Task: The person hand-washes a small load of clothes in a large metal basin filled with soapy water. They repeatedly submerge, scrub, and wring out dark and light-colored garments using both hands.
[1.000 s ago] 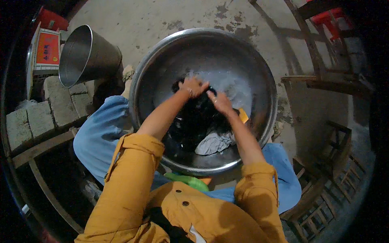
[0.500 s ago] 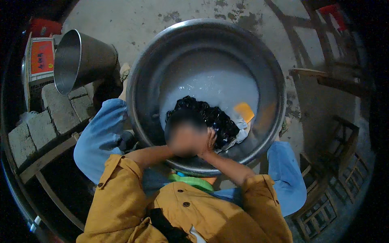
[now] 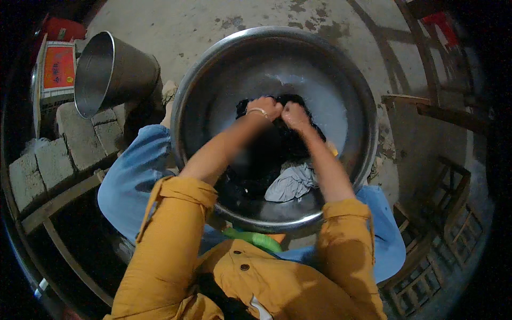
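Observation:
Between my knees is a wide metal basin (image 3: pixel 368 101) with cloudy water in it. Black wet cloth (image 3: pixel 288 146) lies in the basin, bunched and glossy. My left hand (image 3: pixel 265 108), with a band at the wrist, is closed on the far part of the cloth. Close beside it, my right hand (image 3: pixel 295 114) is also closed on the cloth in a fist. A grey cloth (image 3: pixel 292 182) lies crumpled at the near side, by my right forearm. Mostly hidden behind that forearm is a yellow-orange piece (image 3: pixel 332 148). A blurred patch covers part of the black cloth.
A metal bucket (image 3: pixel 133 74) leans on its side at the left, beside grey blocks (image 3: pixel 74 141) and a red-and-white box (image 3: pixel 58 66). Wooden furniture (image 3: pixel 450 186) stands at the right. A green plastic thing (image 3: pixel 256 240) sits below the basin's near rim.
Both hands have moved from the basin's near side toward its middle, and the black cloth is spread farther out with them. More of the grey cloth shows; the yellow-orange piece is now mostly covered.

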A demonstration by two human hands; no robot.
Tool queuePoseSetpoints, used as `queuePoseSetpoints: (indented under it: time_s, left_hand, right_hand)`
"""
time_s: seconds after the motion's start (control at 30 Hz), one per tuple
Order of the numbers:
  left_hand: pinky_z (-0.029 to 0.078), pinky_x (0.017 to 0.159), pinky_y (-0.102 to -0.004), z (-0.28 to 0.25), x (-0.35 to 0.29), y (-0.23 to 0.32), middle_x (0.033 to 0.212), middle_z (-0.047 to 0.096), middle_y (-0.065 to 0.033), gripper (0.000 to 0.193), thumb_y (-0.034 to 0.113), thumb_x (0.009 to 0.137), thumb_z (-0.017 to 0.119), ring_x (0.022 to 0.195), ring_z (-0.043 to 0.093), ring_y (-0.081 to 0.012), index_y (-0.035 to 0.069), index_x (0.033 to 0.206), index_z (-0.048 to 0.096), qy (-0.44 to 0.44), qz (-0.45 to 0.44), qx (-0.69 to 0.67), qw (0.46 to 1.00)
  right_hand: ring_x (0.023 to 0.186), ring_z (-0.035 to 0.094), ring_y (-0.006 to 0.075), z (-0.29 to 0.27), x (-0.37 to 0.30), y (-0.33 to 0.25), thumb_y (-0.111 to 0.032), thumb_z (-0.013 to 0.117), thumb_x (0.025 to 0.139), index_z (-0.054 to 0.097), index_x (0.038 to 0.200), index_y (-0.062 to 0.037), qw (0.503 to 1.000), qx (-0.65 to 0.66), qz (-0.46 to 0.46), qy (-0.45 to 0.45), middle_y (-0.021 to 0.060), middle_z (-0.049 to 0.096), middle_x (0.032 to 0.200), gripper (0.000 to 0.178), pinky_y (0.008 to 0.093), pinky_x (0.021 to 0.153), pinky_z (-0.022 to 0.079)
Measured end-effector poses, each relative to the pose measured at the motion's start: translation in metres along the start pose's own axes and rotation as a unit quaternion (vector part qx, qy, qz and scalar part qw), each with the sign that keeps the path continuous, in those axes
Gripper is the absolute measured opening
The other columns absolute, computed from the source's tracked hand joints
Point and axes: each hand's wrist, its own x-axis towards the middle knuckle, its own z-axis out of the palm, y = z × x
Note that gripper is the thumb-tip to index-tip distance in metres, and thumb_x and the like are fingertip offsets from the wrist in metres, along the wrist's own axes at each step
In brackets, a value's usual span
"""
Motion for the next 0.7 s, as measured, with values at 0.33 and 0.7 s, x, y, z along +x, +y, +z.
queuePoseSetpoints:
  time_s: [0.33,0.7]
  left_hand:
    - [0.034,0.089,-0.0497,0.023,-0.034,-0.027,0.117,0.048,-0.0108,0.044,0.045,0.086,0.041,0.113,0.042,-0.0293,0.012,0.111,0.057,0.032,0.143,0.099,0.984]
    - [0.025,0.09,-0.052,0.112,-0.156,-0.099,0.097,0.053,-0.0102,0.025,0.033,0.069,0.059,0.097,0.049,-0.0269,0.014,0.086,0.062,0.235,0.495,0.094,0.831]
  right_hand:
    - [0.108,0.045,0.0374,0.017,-0.052,0.008,-0.046,0.05,0.081,0.055,0.107,-0.0055,0.975,0.218,0.029,0.012,0.0212,0.047,0.115,0.048,0.0445,0.088,0.036]
    - [0.088,0.046,0.0348,0.117,-0.191,-0.013,-0.024,0.05,0.08,0.053,0.08,-0.0035,0.936,0.08,-0.25,0.235,0.0161,0.048,0.096,0.021,0.0472,0.069,0.04]
